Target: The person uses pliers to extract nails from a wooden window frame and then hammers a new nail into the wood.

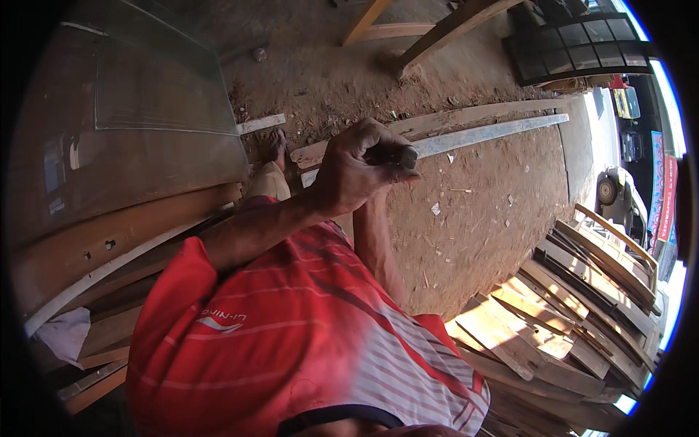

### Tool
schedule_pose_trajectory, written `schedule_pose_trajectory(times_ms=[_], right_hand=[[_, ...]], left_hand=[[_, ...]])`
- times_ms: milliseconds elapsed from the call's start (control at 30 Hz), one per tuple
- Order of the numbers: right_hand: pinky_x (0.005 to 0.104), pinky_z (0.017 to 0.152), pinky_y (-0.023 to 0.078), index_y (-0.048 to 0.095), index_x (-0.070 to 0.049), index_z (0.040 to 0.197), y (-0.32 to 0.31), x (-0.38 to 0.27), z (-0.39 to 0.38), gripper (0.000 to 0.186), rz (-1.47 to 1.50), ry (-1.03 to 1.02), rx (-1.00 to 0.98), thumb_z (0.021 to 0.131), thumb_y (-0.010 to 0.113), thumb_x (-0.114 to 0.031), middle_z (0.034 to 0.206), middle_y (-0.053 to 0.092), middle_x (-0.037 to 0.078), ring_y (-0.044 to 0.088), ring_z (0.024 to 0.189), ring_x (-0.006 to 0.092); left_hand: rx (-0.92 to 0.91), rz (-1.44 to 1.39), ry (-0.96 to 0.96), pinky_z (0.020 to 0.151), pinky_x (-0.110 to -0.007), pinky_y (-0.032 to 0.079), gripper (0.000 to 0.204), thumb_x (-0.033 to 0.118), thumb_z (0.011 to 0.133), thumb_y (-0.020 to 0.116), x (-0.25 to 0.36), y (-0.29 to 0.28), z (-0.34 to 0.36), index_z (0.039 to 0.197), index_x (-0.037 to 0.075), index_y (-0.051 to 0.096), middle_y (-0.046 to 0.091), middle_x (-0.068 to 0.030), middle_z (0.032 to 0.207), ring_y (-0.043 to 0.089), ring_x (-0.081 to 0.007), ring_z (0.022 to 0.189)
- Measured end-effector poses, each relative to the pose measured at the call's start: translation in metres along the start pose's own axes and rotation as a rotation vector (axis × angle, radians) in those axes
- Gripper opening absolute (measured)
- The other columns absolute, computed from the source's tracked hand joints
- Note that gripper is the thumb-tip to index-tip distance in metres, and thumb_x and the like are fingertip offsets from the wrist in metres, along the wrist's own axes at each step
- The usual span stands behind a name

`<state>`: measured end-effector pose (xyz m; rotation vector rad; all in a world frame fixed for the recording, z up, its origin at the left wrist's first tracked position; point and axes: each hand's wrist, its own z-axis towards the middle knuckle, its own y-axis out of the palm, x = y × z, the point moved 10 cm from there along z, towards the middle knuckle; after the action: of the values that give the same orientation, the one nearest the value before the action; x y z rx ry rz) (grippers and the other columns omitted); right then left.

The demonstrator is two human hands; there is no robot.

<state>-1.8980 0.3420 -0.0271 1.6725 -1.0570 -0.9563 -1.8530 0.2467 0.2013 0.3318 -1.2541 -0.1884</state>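
As the left hand (353, 171) is fisted round a small dark stubby object (399, 156) held up over the dirt ground (466, 218), right hand behind it so its grip can't be told, it looks rigid, light, best gripped mid-body.

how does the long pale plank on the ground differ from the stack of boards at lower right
The long pale plank lies alone, flat on the dirt beyond the hands; the stack of boards is many pieces overlapping. The plank looks greyish and thin; the stacked boards are shorter, orange-brown, partly sunlit. Both appear to be cut timber.
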Motion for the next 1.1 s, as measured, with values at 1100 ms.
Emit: schedule_pose_trajectory(times_ms=[1100], right_hand=[[0.0392, 0.093, 0.05, 0.052, -0.003, 0.136, 0.238, 0.26, 0.667, 0.059, -0.822, 0.498, -0.152, 0.105, 0.048, -0.053, 0.121, 0.061, 0.01, 0.061, 0.107, 0.0227]], left_hand=[[0.542, 0.733, 0.366, 0.078, -0.03, 0.05, 0.021, 0.004, 0.095, 0.067, -0.001, -0.449, 0.596, 0.116, 0.0, 0.063, 0.062, -0.0075, 0.102, 0.062, -0.0161, 0.092]])
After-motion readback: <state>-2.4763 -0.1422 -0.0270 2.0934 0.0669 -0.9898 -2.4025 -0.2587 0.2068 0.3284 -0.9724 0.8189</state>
